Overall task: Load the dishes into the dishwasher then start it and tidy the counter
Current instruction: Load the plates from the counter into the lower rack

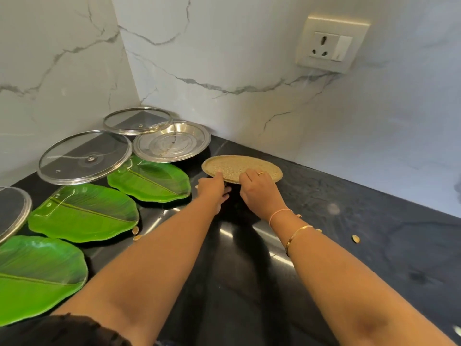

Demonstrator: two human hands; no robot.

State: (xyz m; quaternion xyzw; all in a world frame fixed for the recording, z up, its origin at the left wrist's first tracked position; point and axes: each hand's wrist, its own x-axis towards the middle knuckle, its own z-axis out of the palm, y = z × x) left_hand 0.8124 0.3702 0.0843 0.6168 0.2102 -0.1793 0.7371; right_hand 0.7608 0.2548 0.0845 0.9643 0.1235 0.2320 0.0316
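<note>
Fingers of your left hand (215, 187) and right hand (257, 189) pinch the near rim of the woven mat (241, 168) on the table (349, 221) — light, fairly stiff by the look, so hold both edges as you lift.

Bright, even light; streak glare on black counter (374, 245); soft arm shadows beneath; wide-angle bending at edges; slight overall softness.

Gripping gold plate (243, 167) at near rim with left hand (214, 189) and right hand (259, 192), on black counter (349, 221); leaf plates (149, 179) lying beside.
</note>
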